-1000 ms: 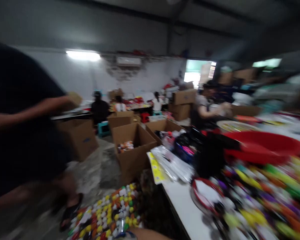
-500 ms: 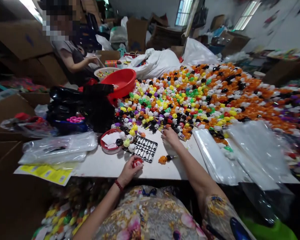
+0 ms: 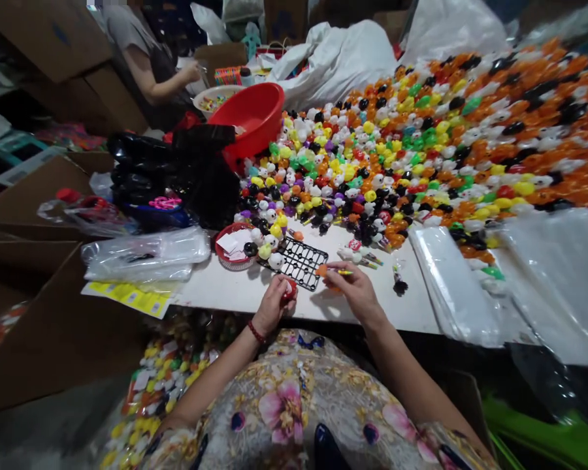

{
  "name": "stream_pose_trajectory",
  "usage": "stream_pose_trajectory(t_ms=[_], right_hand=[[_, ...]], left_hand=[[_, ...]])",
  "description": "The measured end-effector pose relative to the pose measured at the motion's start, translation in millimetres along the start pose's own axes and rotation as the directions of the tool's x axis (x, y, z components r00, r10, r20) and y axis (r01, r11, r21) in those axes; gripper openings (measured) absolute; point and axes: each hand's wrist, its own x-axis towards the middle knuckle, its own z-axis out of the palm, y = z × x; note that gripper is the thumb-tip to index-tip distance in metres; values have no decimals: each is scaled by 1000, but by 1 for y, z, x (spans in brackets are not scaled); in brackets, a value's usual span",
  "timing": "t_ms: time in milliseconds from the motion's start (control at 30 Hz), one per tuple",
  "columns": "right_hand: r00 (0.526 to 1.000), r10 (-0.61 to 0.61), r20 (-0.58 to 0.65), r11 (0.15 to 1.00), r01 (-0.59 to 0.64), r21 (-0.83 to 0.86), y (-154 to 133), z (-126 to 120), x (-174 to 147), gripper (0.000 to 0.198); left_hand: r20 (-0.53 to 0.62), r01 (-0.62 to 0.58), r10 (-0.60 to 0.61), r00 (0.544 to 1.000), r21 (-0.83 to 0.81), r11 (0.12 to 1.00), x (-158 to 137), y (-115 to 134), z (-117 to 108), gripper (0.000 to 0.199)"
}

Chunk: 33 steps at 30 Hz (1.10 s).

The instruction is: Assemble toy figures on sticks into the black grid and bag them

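Observation:
My left hand (image 3: 274,303) is closed around a small red figure head (image 3: 289,290) at the table's front edge. My right hand (image 3: 353,287) pinches a small stick with an orange figure head (image 3: 322,269) and a yellow shaft, close to a black grid rack (image 3: 301,263). Several white, yellow and black heads (image 3: 272,241) sit along the rack's left side; the remaining cells in view show bare. White-headed sticks (image 3: 355,253) lie behind my right hand, and a black-topped stick (image 3: 400,282) lies to its right.
A big heap of coloured figure heads (image 3: 396,150) covers the back and right. A red basin (image 3: 252,117), a small red basket (image 3: 235,261) with white papers and black bags (image 3: 196,176) stand left. Clear plastic bags (image 3: 455,287) lie right. A co-worker's arm (image 3: 161,85) shows behind.
My right hand has come back from the heap towards me and now holds the orange-headed stick. White-headed and black-topped sticks now lie on the table. The view has tilted down.

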Motion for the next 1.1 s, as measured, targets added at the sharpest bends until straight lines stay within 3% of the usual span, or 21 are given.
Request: stream_pose_trajectory(t_ms=[133,367,733,900,1000,1100], right_hand=[[996,88,18,984,-90,156,0,11,-34,43],[993,111,49,982,-117,145,-1,0,-41,41],[975,189,119,967,-206,148,2,-8,-46,44],[972,229,58,954,-236,184,9,-5,-52,48],[976,211,56,968,-216,124,9,-6,-56,47],[992,118,50,993,-119,6,7,-10,-59,42]], left_hand=[[55,68,-70,996,30,997,-3,6,16,47],[118,65,-78,990,112,992,-8,7,32,49],[29,142,-149,988,179,974,-6,7,43,55],[13,178,-186,982,231,956,-7,8,45,51],[9,140,-151,988,328,934,-7,9,42,48],[32,163,-184,982,330,930,-7,8,42,51]])
